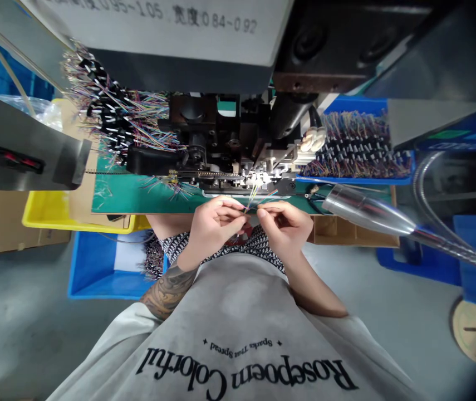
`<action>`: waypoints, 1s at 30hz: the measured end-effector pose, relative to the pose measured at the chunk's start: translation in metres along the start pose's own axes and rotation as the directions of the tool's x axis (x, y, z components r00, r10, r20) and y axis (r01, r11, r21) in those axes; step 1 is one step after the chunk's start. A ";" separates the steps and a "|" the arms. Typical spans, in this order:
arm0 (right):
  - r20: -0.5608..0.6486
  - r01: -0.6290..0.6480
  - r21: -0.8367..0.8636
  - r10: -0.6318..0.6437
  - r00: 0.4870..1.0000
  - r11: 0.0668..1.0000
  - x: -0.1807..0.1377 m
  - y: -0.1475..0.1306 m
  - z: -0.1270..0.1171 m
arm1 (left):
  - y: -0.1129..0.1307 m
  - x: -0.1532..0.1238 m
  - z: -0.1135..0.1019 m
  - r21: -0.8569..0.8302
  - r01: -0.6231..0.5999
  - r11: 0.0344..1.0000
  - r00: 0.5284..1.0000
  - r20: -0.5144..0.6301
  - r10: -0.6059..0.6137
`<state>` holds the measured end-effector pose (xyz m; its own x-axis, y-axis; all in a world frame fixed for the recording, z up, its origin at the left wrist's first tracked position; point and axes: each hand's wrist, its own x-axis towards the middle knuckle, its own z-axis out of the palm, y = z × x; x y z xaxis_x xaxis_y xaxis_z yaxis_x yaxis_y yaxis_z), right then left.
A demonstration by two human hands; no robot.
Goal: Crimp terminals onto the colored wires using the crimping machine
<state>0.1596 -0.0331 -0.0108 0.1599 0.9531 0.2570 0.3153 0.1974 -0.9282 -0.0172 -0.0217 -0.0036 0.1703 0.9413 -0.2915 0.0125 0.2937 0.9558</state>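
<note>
Both my hands meet at the front edge of the green bench mat (137, 196), just below a crimping machine (225, 145). My left hand (215, 225), on a tattooed forearm, is closed in a pinch on a small bundle of thin coloured wires (253, 197). My right hand (285, 225) pinches the same wires from the other side, its fingertips almost touching the left ones. The wire ends fan upward toward the machine's bright metal jaw area (258, 179). What lies under my palms is hidden.
A heap of coloured wire harnesses (108, 114) lies left of the machine. A blue tray (354, 179) of more harnesses sits at the right. A metal cone on a flexible hose (367, 213) reaches in from the right. A yellow bin (49, 210) and a blue bin (96, 270) stand lower left.
</note>
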 end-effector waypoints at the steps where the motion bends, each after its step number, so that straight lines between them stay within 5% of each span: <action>1: 0.003 -0.007 0.009 0.007 1.000 1.000 -0.002 0.000 -0.001 | 0.001 0.000 0.000 -0.007 -0.001 1.000 1.000 0.000 0.001; 15: 0.079 0.154 0.048 -0.157 0.984 0.987 -0.017 0.000 0.004 | -0.004 0.000 0.000 -0.029 -0.050 0.998 0.999 -0.007 0.050; 22: 0.196 0.217 0.286 -0.279 0.940 0.933 -0.012 0.003 -0.003 | -0.001 0.002 -0.002 -0.077 -0.059 0.995 0.998 0.021 0.060; 26: 0.098 -0.019 0.450 -0.028 0.995 0.893 -0.006 0.011 -0.007 | 0.002 0.001 0.000 -0.141 0.009 0.990 0.998 0.069 0.001; 30: 0.099 -0.246 0.323 0.225 0.969 0.914 0.007 0.008 -0.001 | 0.000 0.000 0.001 -0.182 0.024 0.983 0.993 0.121 -0.001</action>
<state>0.1644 -0.0250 -0.0165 0.1330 0.9910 0.0132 -0.0529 0.0204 -0.9984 -0.0160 -0.0214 -0.0035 0.2886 0.9138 -0.2858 -0.1634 0.3412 0.9257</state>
